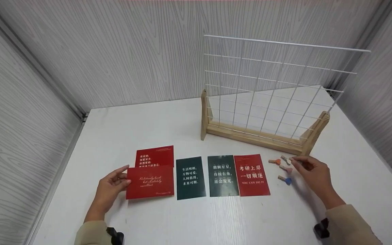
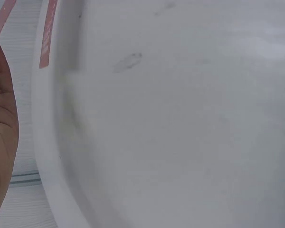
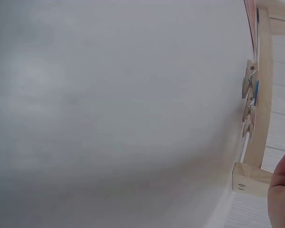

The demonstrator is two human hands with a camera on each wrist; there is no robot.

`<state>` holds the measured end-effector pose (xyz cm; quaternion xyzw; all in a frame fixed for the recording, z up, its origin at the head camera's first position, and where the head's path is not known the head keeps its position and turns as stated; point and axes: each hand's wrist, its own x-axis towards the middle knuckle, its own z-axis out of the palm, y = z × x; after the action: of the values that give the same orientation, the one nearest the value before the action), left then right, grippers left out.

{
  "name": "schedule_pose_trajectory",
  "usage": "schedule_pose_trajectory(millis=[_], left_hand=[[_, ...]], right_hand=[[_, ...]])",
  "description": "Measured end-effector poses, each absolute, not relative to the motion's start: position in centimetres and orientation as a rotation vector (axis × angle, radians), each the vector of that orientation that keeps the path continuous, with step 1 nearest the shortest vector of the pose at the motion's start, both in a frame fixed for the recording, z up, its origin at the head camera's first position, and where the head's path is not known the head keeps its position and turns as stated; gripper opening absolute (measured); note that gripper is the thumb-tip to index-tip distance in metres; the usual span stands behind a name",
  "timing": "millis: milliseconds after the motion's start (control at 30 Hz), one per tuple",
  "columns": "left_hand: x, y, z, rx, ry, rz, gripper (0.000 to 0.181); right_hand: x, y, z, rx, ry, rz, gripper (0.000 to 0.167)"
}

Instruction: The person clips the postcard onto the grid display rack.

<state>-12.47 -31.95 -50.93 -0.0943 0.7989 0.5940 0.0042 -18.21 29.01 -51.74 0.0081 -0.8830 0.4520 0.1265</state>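
As the left grip pinches a card, the right arches, pinching a clip.

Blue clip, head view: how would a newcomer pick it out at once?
Start at the wire rack. In front of it, beside the right hand, is a cluster of small wooden clips. The blue clip sits lowest in the picture, the only one with a blue end.

A raised red card with pale script partly hides another red card, and a cream-tipped clothespin slants beside an orange-tipped one.
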Motion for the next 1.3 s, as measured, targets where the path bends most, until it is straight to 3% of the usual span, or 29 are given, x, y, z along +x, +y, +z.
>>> schedule_pose_trajectory(millis=[433, 1033, 1300], left_hand=[[-14.5, -30.2, -49.6, -0.22, 2.502, 1.929, 0.056], [-17.0, -26.2, -48.5, -0.12, 2.496, 1.973, 0.049], [-18.3, -24.0, -48.3, -0.058, 2.452, 2.022, 0.051]], right_hand=[[-19.0, 28.9, -50.6, 0.056, -2.411, 1.437, 0.022], [-19.8, 28.4, -49.3, -0.057, -2.408, 1.579, 0.037], [-19.9, 28.2, -48.5, 0.024, -2.359, 1.653, 0.031]])
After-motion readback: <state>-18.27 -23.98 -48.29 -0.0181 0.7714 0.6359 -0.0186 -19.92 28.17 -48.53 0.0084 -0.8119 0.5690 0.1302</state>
